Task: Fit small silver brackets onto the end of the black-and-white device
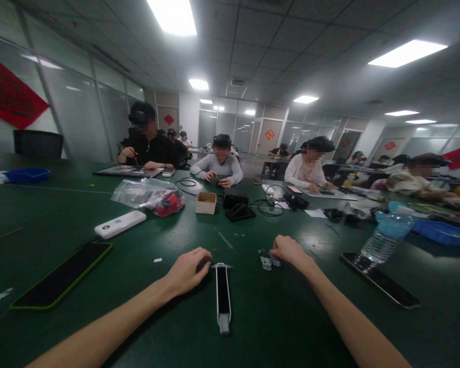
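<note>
- The left hand [189,270] is low over the desk [161,332], its fingers bent inward just beside the upper end of a slim device with a white frame and dark face [223,294]; whether the fingertips touch it or grip anything cannot be told.
- That device lies flat between the two forearms, its narrow grey end toward the wearer (a thin bar crosses its far end).
- The right hand [287,249] is well apart from the left, its fingers curled down at a little group of small silvery pieces [266,263]; whether it pinches one is hidden.
- To the left lie a dark phone with a green edge [67,276] and a white power bank [120,224], with a clear plastic bag [136,193] holding something red and black beyond them.
- Ahead stands a small open box [206,203], just beside a black case [235,198].
- To the right, a clear bottle [383,240] with a blue label is by the far end of another phone [379,281].
- Across the desk, a person in a grey top [232,167] has both hands raised around a dark item.
</note>
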The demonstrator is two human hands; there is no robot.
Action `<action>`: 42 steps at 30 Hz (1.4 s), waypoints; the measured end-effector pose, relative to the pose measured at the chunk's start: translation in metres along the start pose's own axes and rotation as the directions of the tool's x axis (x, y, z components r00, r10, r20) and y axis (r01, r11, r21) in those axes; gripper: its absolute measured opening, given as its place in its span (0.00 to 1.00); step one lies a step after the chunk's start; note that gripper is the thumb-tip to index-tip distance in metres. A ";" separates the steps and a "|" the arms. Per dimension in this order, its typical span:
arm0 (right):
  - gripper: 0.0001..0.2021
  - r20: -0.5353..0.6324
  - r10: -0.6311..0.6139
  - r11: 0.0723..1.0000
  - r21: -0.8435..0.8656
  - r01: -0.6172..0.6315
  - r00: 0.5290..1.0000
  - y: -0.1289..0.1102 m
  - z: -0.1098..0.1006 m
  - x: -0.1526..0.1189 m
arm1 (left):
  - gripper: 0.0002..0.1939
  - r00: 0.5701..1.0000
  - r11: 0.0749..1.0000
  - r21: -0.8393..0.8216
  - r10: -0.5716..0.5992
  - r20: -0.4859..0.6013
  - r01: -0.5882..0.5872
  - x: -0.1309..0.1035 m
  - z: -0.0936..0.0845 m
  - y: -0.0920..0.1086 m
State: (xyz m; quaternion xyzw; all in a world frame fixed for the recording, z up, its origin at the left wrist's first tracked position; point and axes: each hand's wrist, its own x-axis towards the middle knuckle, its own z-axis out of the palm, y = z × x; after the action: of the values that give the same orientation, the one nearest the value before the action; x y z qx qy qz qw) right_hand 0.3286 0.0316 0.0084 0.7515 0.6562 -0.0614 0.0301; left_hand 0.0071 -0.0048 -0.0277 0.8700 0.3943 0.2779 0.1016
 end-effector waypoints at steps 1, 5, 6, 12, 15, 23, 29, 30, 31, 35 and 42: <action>0.11 0.009 0.016 1.000 -0.001 -0.016 1.000 -0.001 0.000 0.002 | 0.08 1.000 1.000 0.003 0.000 0.001 0.000 0.000 0.001 -0.001; 0.13 0.061 0.050 0.999 0.012 -0.051 0.997 -0.004 -0.001 0.008 | 0.08 1.000 1.000 0.010 -0.006 0.010 0.006 -0.001 0.001 -0.001; 0.13 0.075 0.052 0.998 0.020 -0.053 0.996 -0.005 -0.001 0.009 | 0.08 1.000 1.000 0.012 -0.007 0.012 0.007 -0.001 0.001 0.000; 0.10 0.066 0.020 0.996 0.081 -0.025 0.998 -0.004 -0.007 0.002 | 0.08 1.000 1.000 0.015 -0.006 0.010 0.006 0.000 0.001 0.001; 0.09 -0.010 -0.020 0.995 0.101 0.021 1.000 -0.007 -0.011 -0.004 | 0.08 1.000 1.000 0.009 -0.008 -0.009 0.008 0.000 0.001 0.000; 0.09 -0.344 -0.433 0.582 0.599 0.550 0.833 -0.073 0.005 -0.052 | 0.11 0.998 0.999 -0.005 0.043 -0.044 -0.043 -0.002 -0.003 0.007; 0.08 -0.329 -0.510 0.250 0.827 0.504 0.794 -0.105 0.022 -0.079 | 0.08 0.971 0.976 -0.034 0.209 -0.119 -0.214 -0.004 -0.005 0.021; 0.08 -0.331 -0.507 0.228 0.839 0.494 0.796 -0.106 0.025 -0.079 | 0.08 0.963 0.971 -0.039 0.229 -0.142 -0.237 -0.004 -0.004 0.022; 0.08 -0.331 -0.503 0.206 0.851 0.483 0.798 -0.106 0.027 -0.078 | 0.09 0.956 0.966 -0.042 0.245 -0.163 -0.255 -0.004 -0.004 0.023; 0.11 -0.321 -0.488 0.139 0.889 0.436 0.811 -0.106 0.030 -0.074 | 0.09 0.943 0.961 -0.048 0.257 -0.213 -0.272 -0.004 -0.003 0.023; 0.13 -0.303 -0.509 0.113 0.905 0.411 0.806 -0.107 0.028 -0.077 | 0.10 0.952 0.970 -0.059 0.220 -0.215 -0.237 -0.004 -0.001 0.020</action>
State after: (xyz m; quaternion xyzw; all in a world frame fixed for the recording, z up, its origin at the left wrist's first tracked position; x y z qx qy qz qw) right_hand 0.2113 -0.0326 -0.0058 0.3721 0.6835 -0.4734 -0.4126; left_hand 0.0169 -0.0217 -0.0203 0.8712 0.2872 0.3931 0.0635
